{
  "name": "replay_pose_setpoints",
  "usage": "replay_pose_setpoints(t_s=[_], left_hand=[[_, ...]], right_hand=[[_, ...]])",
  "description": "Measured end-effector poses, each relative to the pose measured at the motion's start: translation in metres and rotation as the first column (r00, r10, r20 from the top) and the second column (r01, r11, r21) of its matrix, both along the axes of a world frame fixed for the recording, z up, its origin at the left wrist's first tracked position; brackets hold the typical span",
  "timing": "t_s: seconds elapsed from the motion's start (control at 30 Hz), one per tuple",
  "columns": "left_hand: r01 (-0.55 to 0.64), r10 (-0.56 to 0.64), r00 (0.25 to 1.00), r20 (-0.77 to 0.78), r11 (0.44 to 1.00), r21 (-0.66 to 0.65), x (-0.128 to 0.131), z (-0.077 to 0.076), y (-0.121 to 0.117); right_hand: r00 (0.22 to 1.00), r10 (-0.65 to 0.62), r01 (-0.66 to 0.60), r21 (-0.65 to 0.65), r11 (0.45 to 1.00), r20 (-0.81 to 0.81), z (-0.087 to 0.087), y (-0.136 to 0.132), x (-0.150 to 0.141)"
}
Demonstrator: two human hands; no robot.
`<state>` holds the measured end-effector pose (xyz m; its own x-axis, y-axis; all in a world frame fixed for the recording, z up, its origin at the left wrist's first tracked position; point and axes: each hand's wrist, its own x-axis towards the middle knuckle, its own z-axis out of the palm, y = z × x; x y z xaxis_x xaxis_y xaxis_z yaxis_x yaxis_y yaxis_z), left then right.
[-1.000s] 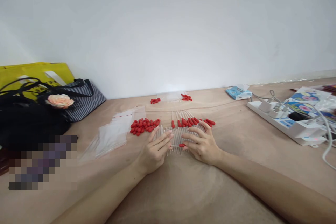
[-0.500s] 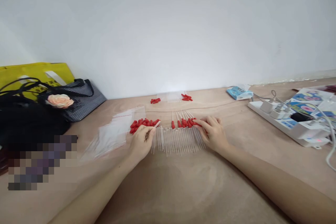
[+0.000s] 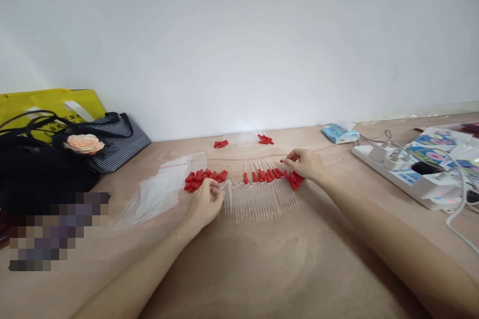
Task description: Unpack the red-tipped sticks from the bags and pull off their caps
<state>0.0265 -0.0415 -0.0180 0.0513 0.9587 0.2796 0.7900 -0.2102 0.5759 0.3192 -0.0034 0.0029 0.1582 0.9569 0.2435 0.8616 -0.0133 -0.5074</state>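
Note:
My left hand [image 3: 205,202] is closed at the left end of a row of thin glass dropper tubes [image 3: 258,199]. Its fingertips touch that end; what lies between them is too small to make out. Between thumb and forefinger of my right hand [image 3: 305,164] is a red rubber bulb [image 3: 282,161], raised above the right side of the row. Beneath that hand lies a small heap of red bulbs [image 3: 294,179]. Behind the row, several droppers with red bulbs [image 3: 266,175] fan out, their glass stems pointing to the wall. A bigger pile of red bulbs [image 3: 198,179] lies beside my left hand.
Clear zip bags [image 3: 160,192] are stacked at left, near a striped bag [image 3: 119,142] and a yellow bag [image 3: 82,97]. Against the wall lie two small groups of red bulbs [image 3: 266,139]. A tissue pack [image 3: 340,133] and a power strip [image 3: 396,174] with plugs stand right.
My right hand has lifted up and back from the fanned droppers, uncovering the right heap of bulbs. My left hand has lowered its fingers; the tubes that stuck up from it no longer show.

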Motion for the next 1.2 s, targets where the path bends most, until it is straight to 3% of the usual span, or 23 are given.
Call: replay_pose_setpoints(t_s=[0.23, 0.47, 0.57, 0.7, 0.87, 1.07, 1.2], left_hand=[[0.011, -0.007, 0.998, 0.057, 0.998, -0.06, 0.003, 0.006, -0.01], [0.032, -0.032, 0.999, 0.04, 0.999, 0.014, -0.01, 0.005, -0.007], [0.043, -0.038, 0.995, 0.095, 0.998, -0.051, -0.016, 0.004, -0.007], [0.075, -0.025, 0.96, 0.279, 0.982, -0.173, -0.017, 0.003, -0.009], [0.105, -0.033, 0.926, 0.376, 0.979, -0.174, -0.009, 0.005, -0.011], [0.127, -0.072, 0.937, 0.342, 0.982, -0.14, -0.012, 0.001, -0.008], [0.123, -0.104, 0.971, 0.216, 0.99, -0.076, -0.017, -0.003, -0.005]], right_hand=[[0.994, -0.051, 0.061, -0.095, 0.994, 0.098, -0.014, 0.008, 0.0], [0.984, -0.072, 0.086, -0.081, 0.993, 0.165, -0.004, 0.008, -0.003], [0.987, -0.017, 0.031, -0.089, 0.996, 0.157, 0.0, 0.005, -0.02], [0.985, 0.051, -0.034, -0.101, 0.994, 0.166, 0.002, 0.0, -0.054], [0.975, 0.041, -0.008, -0.149, 0.989, 0.219, 0.001, 0.002, -0.084], [0.961, 0.048, -0.002, -0.166, 0.986, 0.273, 0.003, 0.005, -0.094], [0.951, 0.075, -0.046, -0.101, 0.994, 0.299, 0.007, -0.002, -0.089]])
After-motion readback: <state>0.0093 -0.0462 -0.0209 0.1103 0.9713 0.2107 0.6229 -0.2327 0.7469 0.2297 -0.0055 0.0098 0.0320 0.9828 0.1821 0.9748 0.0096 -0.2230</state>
